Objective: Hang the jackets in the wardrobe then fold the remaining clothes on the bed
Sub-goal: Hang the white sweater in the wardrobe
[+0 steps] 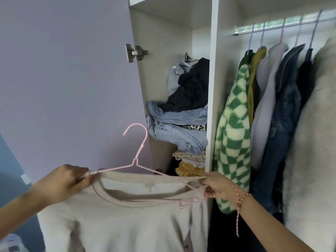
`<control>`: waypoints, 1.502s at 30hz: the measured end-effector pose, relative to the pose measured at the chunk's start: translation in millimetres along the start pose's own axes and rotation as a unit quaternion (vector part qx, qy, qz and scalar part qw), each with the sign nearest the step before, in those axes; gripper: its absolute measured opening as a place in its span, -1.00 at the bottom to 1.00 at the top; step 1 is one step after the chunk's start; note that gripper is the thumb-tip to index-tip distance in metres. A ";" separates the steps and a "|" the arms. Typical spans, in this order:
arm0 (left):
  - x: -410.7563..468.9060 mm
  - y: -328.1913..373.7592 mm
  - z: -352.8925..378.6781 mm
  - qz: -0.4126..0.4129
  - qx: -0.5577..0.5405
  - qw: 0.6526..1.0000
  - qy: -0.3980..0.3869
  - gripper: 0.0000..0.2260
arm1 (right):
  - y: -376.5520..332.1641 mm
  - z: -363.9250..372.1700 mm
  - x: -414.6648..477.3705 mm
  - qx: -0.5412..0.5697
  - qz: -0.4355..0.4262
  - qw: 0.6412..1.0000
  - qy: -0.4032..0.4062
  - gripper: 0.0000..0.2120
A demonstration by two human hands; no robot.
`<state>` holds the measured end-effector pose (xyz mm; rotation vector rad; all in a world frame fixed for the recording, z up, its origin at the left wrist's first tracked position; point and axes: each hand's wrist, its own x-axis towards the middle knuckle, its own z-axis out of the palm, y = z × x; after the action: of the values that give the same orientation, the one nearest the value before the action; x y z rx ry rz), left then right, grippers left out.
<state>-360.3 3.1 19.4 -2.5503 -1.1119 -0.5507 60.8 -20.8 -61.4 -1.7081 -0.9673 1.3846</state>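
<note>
A cream fleece jacket (pixel 118 220) hangs in front of me with a pink wire hanger (pixel 139 153) pushed through its neck opening, hook pointing up. My left hand (pixel 61 180) pinches the collar and the hanger's left end. At the other shoulder my right hand (pixel 216 186) grips the fabric and the hanger's right end. The wardrobe rail (pixel 280 24) runs at the upper right, carrying several hung jackets, among them a green checked fleece (pixel 232 135) and a denim jacket (pixel 283 115).
The lilac wardrobe door (pixel 69 79) stands open on the left. A shelf compartment holds stacked jeans (pixel 178 128) and crumpled dark clothes (pixel 192 88). A white upright panel (pixel 211 88) divides shelves from the hanging section. A pale fluffy coat (pixel 314 142) fills the right edge.
</note>
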 end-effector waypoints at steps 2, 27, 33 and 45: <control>-3.3 -2.8 6.0 -0.017 -0.018 0.999 0.021 -0.48 | -2.2 -5.1 -4.6 -0.122 -0.052 0.991 -0.004 -0.90; 28.0 86.5 29.7 -0.012 -0.040 0.999 0.013 -0.52 | -71.2 -16.9 -64.8 -0.324 -0.254 0.908 -0.080 -0.71; 36.4 95.4 9.7 -0.139 -0.228 0.963 0.023 -0.47 | -70.6 -38.9 -70.6 -0.416 -0.325 0.849 0.010 -0.70; 63.1 110.9 -14.8 -0.108 -0.200 0.972 0.056 -0.55 | -101.9 -47.9 -93.8 -0.172 -0.393 0.895 0.123 -0.95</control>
<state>-241.3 -35.8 47.8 -2.6951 -1.3619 -1.0563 83.6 -61.0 77.7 -1.4082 -1.5825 0.4718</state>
